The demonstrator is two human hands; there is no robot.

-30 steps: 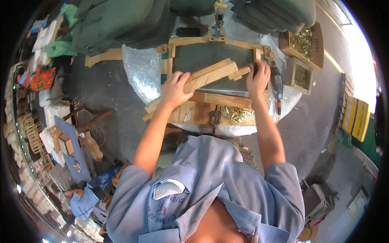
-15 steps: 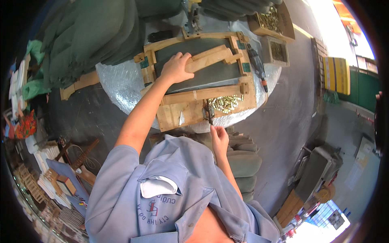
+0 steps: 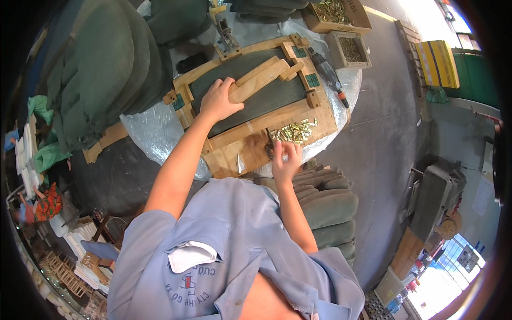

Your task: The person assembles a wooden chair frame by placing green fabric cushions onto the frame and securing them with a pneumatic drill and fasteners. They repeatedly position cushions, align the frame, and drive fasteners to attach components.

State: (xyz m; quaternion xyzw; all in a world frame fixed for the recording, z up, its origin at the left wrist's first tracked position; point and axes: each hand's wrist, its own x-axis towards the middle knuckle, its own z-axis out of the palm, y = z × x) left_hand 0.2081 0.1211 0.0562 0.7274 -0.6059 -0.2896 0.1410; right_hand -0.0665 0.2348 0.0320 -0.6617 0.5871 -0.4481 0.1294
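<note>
My left hand is closed round the near end of a wooden block made of stepped strips, lying slantwise over a dark green panel. A wooden frame surrounds the panel. At the frame's near edge, my right hand is held beside a dark metal clamp and the near side of a pile of brass-coloured fittings. Its fingers are bent and blurred; whether they hold anything cannot be made out. The fittings lie on a wooden board under the frame.
A power screwdriver lies right of the frame. Beyond it stand a carton and a smaller box of hardware. Green padded pieces are stacked at the far left and below my right hand. A toggle clamp stands at the back.
My right hand has moved from the clamp's near end up to the fittings. My left hand stays on the wooden block. The whole view has tilted and shifted.
</note>
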